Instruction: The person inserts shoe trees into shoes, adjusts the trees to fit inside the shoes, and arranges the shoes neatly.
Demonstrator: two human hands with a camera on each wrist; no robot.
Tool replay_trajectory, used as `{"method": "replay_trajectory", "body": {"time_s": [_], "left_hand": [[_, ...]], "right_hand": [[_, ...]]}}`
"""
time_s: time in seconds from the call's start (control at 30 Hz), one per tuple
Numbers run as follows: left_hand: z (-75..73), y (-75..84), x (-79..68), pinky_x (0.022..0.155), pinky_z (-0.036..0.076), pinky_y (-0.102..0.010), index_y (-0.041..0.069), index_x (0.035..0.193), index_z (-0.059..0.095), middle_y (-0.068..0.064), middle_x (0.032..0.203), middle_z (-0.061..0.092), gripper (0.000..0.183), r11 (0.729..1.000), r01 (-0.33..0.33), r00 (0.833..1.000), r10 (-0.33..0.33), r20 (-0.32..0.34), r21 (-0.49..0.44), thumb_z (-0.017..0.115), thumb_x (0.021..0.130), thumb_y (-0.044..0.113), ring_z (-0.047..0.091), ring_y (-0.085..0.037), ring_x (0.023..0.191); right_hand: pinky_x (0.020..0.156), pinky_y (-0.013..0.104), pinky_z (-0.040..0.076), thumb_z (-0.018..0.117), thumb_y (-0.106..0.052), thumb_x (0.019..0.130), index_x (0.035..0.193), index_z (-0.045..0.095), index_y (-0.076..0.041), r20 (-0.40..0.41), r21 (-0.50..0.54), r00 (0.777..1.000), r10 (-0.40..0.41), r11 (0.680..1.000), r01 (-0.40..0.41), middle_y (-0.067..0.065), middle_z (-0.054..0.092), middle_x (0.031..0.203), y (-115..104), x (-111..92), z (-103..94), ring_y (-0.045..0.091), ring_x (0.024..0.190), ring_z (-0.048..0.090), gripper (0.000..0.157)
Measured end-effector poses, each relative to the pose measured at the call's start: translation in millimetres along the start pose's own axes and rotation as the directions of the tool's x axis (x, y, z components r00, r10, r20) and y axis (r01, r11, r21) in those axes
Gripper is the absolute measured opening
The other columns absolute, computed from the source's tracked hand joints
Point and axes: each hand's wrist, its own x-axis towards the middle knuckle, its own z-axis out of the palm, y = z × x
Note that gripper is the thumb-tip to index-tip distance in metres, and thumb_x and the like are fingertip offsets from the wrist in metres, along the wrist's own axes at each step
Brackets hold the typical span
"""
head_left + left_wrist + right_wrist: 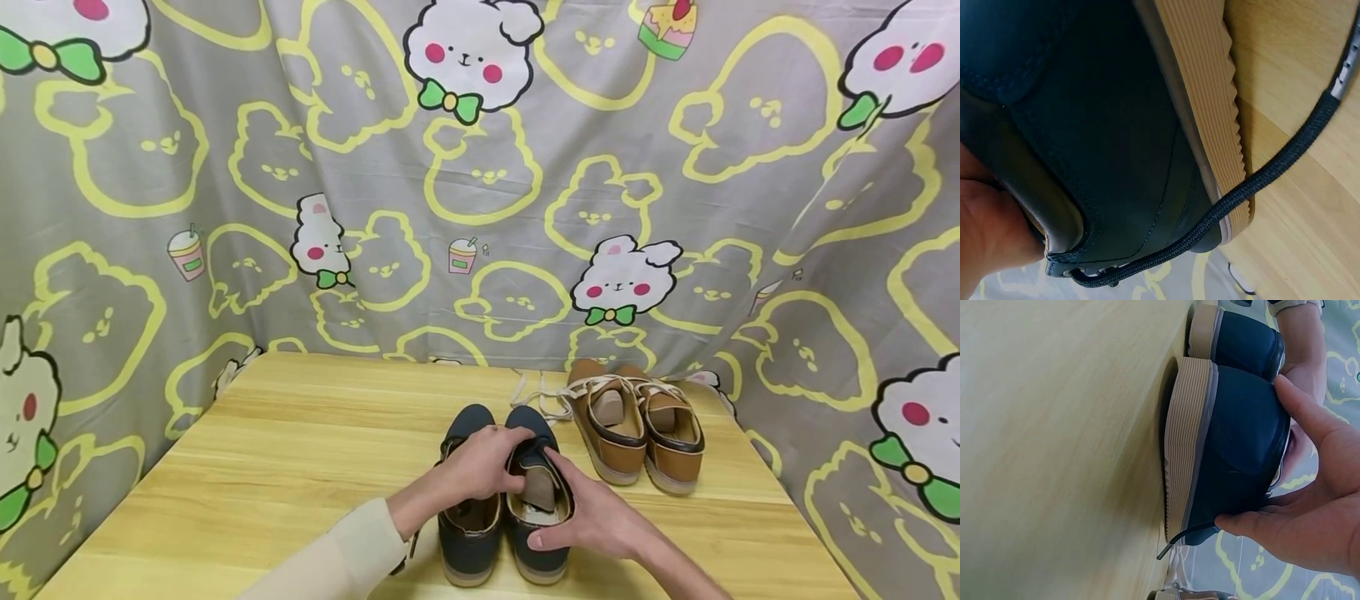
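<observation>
Two dark blue lace-up shoes stand side by side on the table, toes pointing away: a left shoe (pixel 471 558) and a right shoe (pixel 542 567). My left hand (pixel 480 467) reaches across the left shoe and grips the right shoe near its laces and tongue (pixel 537 489). From the other side, my right hand (pixel 600 517) holds the same shoe, thumb at the heel collar and a finger beside the laces. The left wrist view shows a black lace (pixel 1260 178) hanging past a ribbed tan sole (pixel 1207 94). Some fingertips are hidden by the shoe.
A pair of brown shoes (pixel 615 454) with loose white laces (pixel 551 407) stands at the back right of the wooden table (pixel 300 442). A patterned grey curtain (pixel 487 242) hangs around the table's back and sides.
</observation>
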Motion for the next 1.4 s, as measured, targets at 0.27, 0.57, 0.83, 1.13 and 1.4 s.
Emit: {"method": "replay_trajectory", "body": {"time_s": [0.27,0.57,0.83,1.13,1.4], "left_hand": [[-3.1,-0.8,0.4,0.063,0.042,-0.018,0.007,0.143,0.057,0.0,0.07,0.065,0.057,0.998,-0.02,0.999,0.022,0.036,-0.059,0.072,0.091,0.024,0.049,-0.005,0.053],[-3.2,3.0,1.8,0.042,0.029,-0.018,0.01,0.147,0.055,0.01,0.047,0.034,0.057,0.998,0.028,0.997,-0.023,0.08,-0.062,0.069,0.094,0.026,0.027,-0.005,0.034],[-3.6,6.2,6.6,0.041,0.027,-0.018,0.009,0.143,0.059,0.01,0.044,0.033,0.055,0.997,0.049,0.996,-0.044,0.075,-0.059,0.07,0.091,0.023,0.025,-0.005,0.032],[-4.0,7.1,9.0,0.041,0.028,-0.017,0.01,0.142,0.061,0.01,0.045,0.033,0.054,0.999,0.041,0.997,-0.039,0.07,-0.032,0.07,0.09,0.021,0.027,-0.004,0.032],[-4.4,7.1,7.8,0.042,0.031,-0.016,0.009,0.14,0.062,0.008,0.046,0.039,0.052,0.999,0.037,0.998,-0.036,0.053,-0.021,0.072,0.09,0.021,0.031,-0.004,0.033]], "right_hand": [[0.107,0.062,0.04,0.089,-0.043,0.077,0.163,0.015,-0.007,0.0,-0.003,1.0,0.027,1.0,-0.027,0.027,0.035,0.159,0.5,-0.3,1.4,0.044,0.144,0.04,0.119],[0.106,0.061,0.042,0.088,-0.043,0.077,0.163,0.015,-0.007,-0.001,-0.015,1.0,0.026,1.0,-0.026,0.027,0.036,0.158,0.1,-1.4,2.0,0.042,0.141,0.043,0.119],[0.106,0.063,0.041,0.088,-0.044,0.077,0.163,0.015,-0.007,-0.008,-0.019,1.0,0.026,0.999,-0.026,0.027,0.035,0.159,0.4,-1.9,1.7,0.044,0.142,0.042,0.118],[0.107,0.062,0.041,0.088,-0.044,0.077,0.163,0.016,-0.005,-0.022,-0.024,1.0,0.013,1.0,-0.014,0.027,0.036,0.158,0.8,-2.4,3.3,0.042,0.141,0.044,0.119],[0.107,0.061,0.041,0.088,-0.045,0.077,0.163,0.015,-0.004,-0.026,-0.029,1.0,0.003,1.0,-0.004,0.028,0.035,0.158,0.0,-2.6,4.3,0.042,0.141,0.044,0.12]]}}
